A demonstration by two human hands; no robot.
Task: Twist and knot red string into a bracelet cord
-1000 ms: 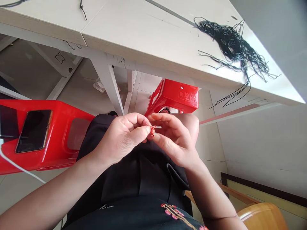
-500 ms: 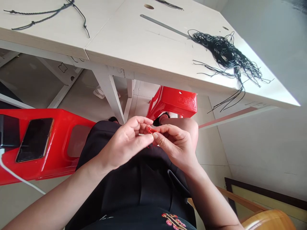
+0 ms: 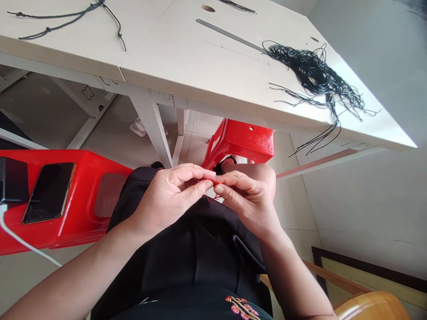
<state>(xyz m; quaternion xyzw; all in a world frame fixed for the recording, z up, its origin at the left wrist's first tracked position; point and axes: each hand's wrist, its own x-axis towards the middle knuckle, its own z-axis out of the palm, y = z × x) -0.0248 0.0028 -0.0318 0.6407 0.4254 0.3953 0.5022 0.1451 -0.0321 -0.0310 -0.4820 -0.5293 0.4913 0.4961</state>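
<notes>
Above my lap, my left hand and my right hand meet fingertip to fingertip. Both pinch a small length of red cord, mostly covered by the fingers. Thin loose red ends hang just below the fingertips. My left thumb and forefinger press together on the cord's left part, while the right thumb and forefinger grip its right part. Whether the cord is knotted or braided there cannot be made out.
On the pale table ahead lie a tangled bundle of black cords, a steel ruler and knotted black cords. At left, a red stool carries a phone. Another red stool stands under the table.
My left fingers have straightened and closed down over the red cord, covering more of it. Loose red ends now show below the fingertips. My right hand has barely moved.
</notes>
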